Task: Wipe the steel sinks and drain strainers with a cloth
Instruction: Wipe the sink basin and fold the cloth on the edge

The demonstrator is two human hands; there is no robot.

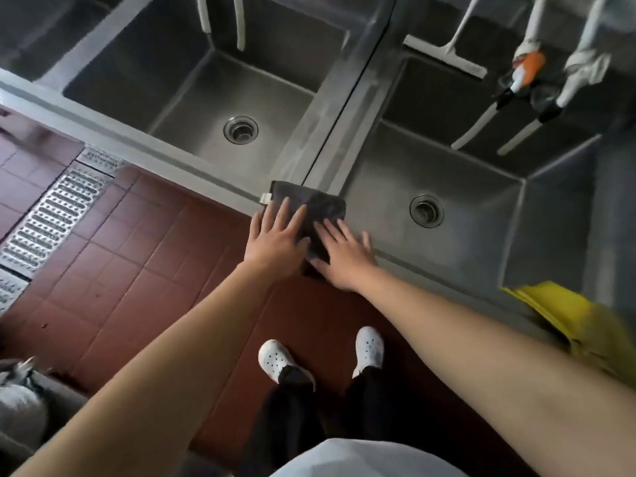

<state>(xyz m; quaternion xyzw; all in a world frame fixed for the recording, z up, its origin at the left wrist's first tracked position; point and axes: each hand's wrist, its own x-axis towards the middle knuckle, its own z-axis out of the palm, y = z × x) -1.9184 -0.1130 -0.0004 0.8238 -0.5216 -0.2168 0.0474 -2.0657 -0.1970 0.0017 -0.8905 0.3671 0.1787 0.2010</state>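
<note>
A dark cloth [321, 206] with a small white tag lies on the steel front rim where two sinks meet. My left hand [275, 241] presses flat on its left part with straight fingers. My right hand [344, 253] presses flat on its right part, fingers spread. The left sink [192, 94] has a round drain strainer [240, 129] in its floor. The right sink [481, 201] has its own strainer [426, 211].
A white squeegee [447, 56] and two wrapped faucet hoses [523, 74] hang over the right sink. A yellow cloth [564, 311] drapes on the rim at right. Red floor tiles and a metal floor grate [51, 215] lie at left. White clogs [275, 359] stand below.
</note>
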